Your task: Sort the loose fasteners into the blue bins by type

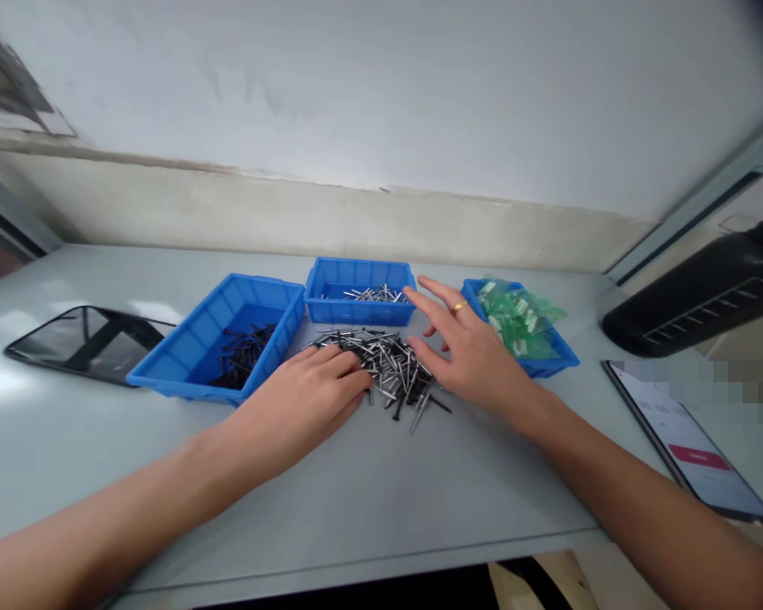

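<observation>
A mixed pile of silver rivets and black screws [394, 368] lies on the grey table between my hands. My left hand [321, 385] rests on the left side of the pile with its fingers bent down and together; whatever its fingertips hold is hidden. Over the pile's right edge, my right hand [464, 347] has its fingers apart, a ring on one of them, and nothing in its grasp. Black screws [247, 352] lie in the left blue bin [187, 330]. Silver pieces [381, 293] are in the rear blue bin [356, 313].
A third blue bin [550, 366] at the right holds green plastic packets [521, 322]. A dark glossy flat object [82, 339] lies at the left. On the right are a phone [687, 440] and a black bottle [699, 288]. A wall [369, 212] closes off the back.
</observation>
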`<state>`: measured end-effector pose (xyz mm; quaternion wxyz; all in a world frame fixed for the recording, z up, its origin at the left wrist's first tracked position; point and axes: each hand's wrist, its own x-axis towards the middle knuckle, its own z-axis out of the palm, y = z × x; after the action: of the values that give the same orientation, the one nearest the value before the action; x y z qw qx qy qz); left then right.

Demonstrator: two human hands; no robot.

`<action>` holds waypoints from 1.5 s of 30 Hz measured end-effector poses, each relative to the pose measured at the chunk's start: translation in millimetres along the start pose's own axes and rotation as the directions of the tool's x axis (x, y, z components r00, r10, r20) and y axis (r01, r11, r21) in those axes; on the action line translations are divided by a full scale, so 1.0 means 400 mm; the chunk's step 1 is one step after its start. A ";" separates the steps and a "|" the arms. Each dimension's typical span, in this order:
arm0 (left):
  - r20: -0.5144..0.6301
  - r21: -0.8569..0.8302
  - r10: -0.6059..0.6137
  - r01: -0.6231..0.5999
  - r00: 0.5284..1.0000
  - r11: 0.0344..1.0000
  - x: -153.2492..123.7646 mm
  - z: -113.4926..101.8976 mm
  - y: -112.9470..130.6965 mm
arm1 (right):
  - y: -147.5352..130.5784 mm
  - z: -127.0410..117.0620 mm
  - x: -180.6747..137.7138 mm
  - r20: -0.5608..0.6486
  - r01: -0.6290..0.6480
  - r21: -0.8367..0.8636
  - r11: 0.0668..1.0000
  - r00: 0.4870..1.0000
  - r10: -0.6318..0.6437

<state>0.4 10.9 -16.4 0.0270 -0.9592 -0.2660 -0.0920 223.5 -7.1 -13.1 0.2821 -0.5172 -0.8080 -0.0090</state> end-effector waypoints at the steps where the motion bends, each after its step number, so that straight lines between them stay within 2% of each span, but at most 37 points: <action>1: -0.007 -0.008 0.002 -0.002 1.000 1.000 0.000 -0.002 0.001 | -0.005 -0.004 -0.001 -0.005 0.038 0.015 0.999 0.999 -0.038; 3: -0.041 -0.039 -0.002 0.000 0.999 0.999 0.001 -0.007 0.003 | -0.017 -0.013 -0.005 0.022 0.141 0.041 0.989 0.990 -0.142; 6: -0.094 -0.099 -0.025 0.016 0.995 0.995 0.002 -0.014 0.004 | -0.032 -0.021 -0.010 0.151 0.237 0.050 0.970 0.959 -0.242; 9: -0.105 -0.132 -0.056 0.042 0.993 0.990 0.002 -0.016 0.003 | -0.037 -0.019 -0.011 0.252 0.283 0.039 0.958 0.925 -0.283; 11: -0.106 -0.146 -0.067 0.052 0.992 0.988 0.001 -0.016 0.003 | -0.038 -0.016 -0.011 0.273 0.291 0.037 0.956 0.917 -0.290; 17: -0.111 -0.188 -0.060 0.038 0.992 0.982 -0.002 -0.021 0.010 | -0.048 -0.012 -0.015 0.240 0.282 0.054 0.958 0.928 -0.286; 24: -0.220 -0.205 0.004 -0.050 0.975 0.978 -0.005 -0.030 0.019 | -0.054 -0.007 -0.024 0.205 0.221 0.138 0.965 0.947 -0.246; 27: -0.235 -0.208 -0.010 -0.040 0.972 0.977 -0.006 -0.029 0.020 | -0.057 -0.009 -0.022 0.195 0.214 0.166 0.963 0.950 -0.245; 34: -0.239 -0.177 -0.110 0.069 0.965 0.982 -0.003 -0.030 0.015 | -0.045 -0.019 -0.019 0.114 0.196 0.147 0.969 0.970 -0.214; 41: -0.292 -0.190 -0.104 0.049 0.951 0.981 -0.004 -0.034 0.010 | -0.042 -0.021 -0.018 0.117 0.192 0.125 0.974 0.971 -0.206; 45: -0.276 -0.198 -0.084 0.029 0.957 0.980 -0.002 -0.034 0.008 | -0.045 -0.020 -0.021 0.065 0.225 0.102 0.969 0.970 -0.233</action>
<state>-0.8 6.4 -3.3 -0.0304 -0.9262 -0.2769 -0.2542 214.8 -25.0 -5.3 0.2720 -0.4066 -0.8720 0.0161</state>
